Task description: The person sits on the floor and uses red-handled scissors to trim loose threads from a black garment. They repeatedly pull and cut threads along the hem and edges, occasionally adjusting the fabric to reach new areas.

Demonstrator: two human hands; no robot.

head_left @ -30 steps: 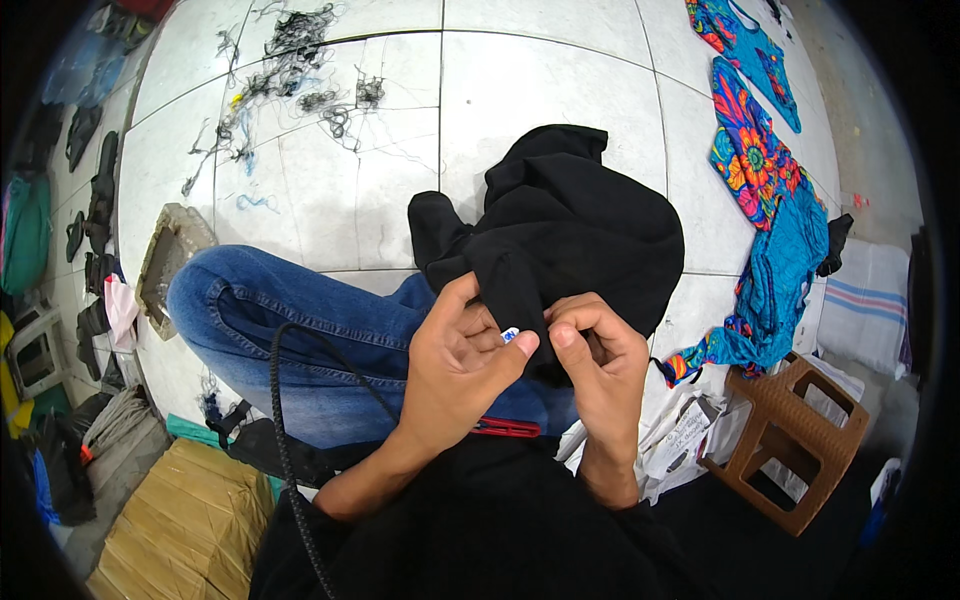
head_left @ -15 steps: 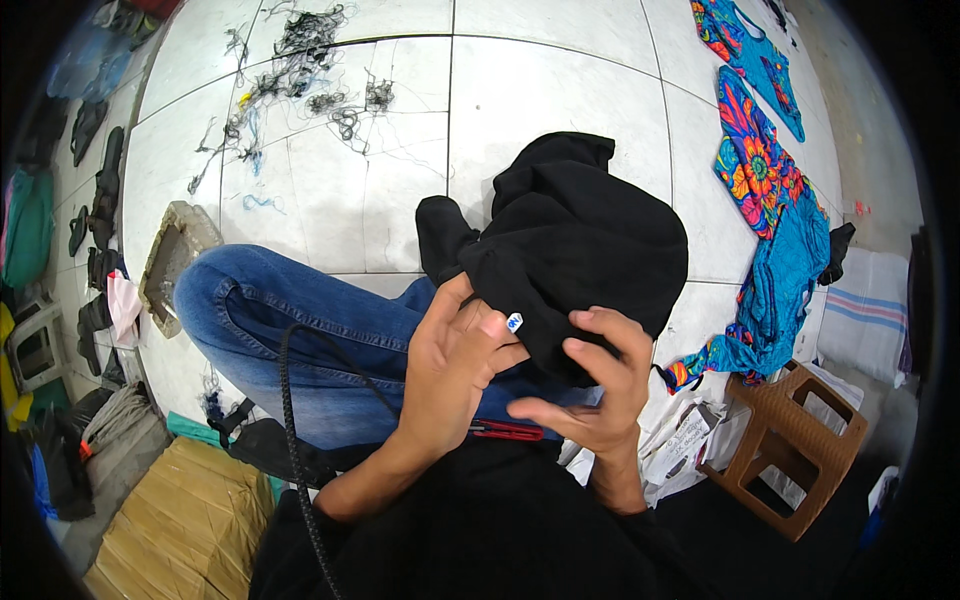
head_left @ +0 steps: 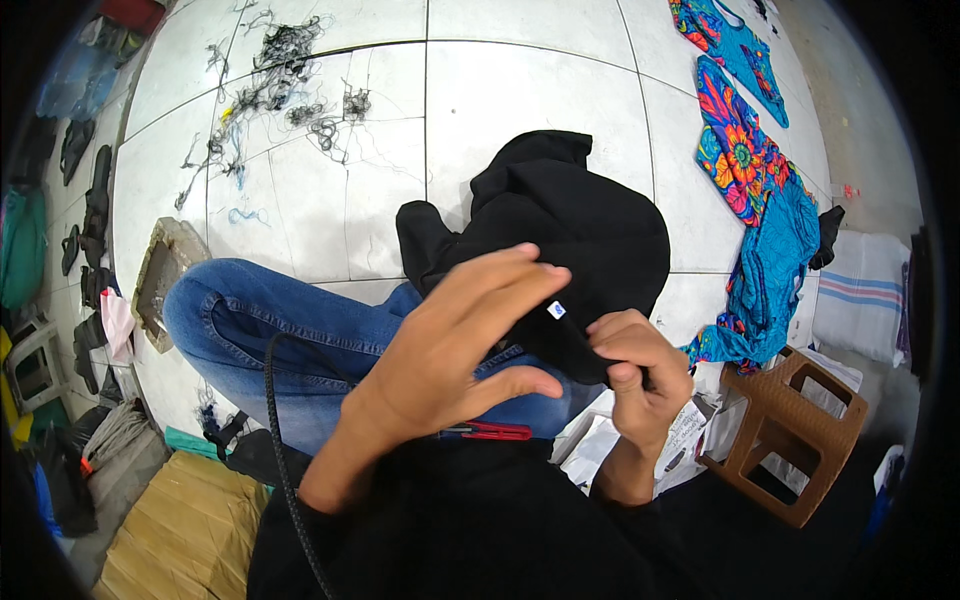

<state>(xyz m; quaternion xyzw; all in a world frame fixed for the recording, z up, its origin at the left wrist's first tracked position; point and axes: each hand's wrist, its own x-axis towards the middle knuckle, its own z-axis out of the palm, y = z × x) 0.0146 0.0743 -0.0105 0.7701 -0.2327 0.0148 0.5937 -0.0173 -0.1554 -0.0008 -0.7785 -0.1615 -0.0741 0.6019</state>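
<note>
"Right grip [head_left: 648, 375] first: how does it stand?"

"Closed on the black cloth [head_left: 575, 215], thumb and bent fingers pinching its near right edge."

"And the left grip [head_left: 445, 340]?"

"Wide: the thumb stands well apart from the outstretched fingers, which reach over the cloth. Whether they touch it, I can't tell."

"So where does the cloth lie?"

"Mostly beyond both grips, bunched on the white tiled floor [head_left: 530, 90], with its near end raised over the jeans [head_left: 230, 310]. A small white-and-blue label [head_left: 557, 311] shows on it between the two grips, just beside the left fingertips."

"What about the floor's edges?"

"Toward the right edge lies a bright flowered garment [head_left: 740, 155], and near the far left corner, tangled dark threads [head_left: 290, 50]. A brown stool [head_left: 832, 450] is by the near right corner, to the right of the right grip."
</note>
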